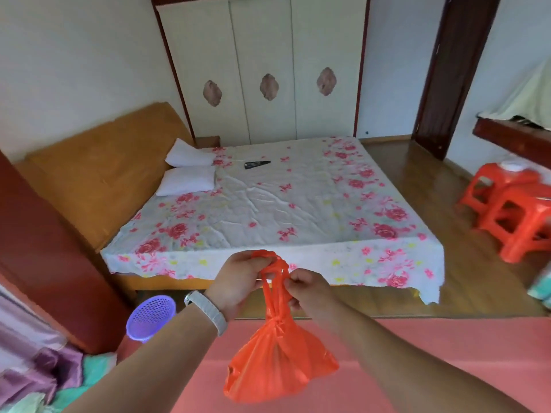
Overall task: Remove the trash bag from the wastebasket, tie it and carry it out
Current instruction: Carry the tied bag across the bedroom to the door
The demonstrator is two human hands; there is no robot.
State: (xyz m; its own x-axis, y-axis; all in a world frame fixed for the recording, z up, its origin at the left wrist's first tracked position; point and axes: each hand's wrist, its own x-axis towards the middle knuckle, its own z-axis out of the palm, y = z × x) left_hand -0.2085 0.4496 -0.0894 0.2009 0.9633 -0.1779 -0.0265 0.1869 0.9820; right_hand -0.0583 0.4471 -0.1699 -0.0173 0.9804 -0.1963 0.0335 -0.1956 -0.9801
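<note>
An orange plastic trash bag point(278, 365) hangs in the air in front of me, knotted at its neck, with its two handle loops rising above the knot. My left hand point(238, 283) grips the top of the handles; it wears a grey watch band on the wrist. My right hand point(307, 289) pinches the handle strips just right of the left hand. A purple mesh wastebasket point(150, 317) stands on the floor at lower left, below my left forearm, with no bag visible in it.
A bed point(283, 204) with a flowered sheet, two white pillows and a dark object fills the middle. White wardrobe doors stand behind it. Red plastic stools point(512, 216) sit at right. A dark doorway point(447, 79) opens at back right. A red cabinet stands at left.
</note>
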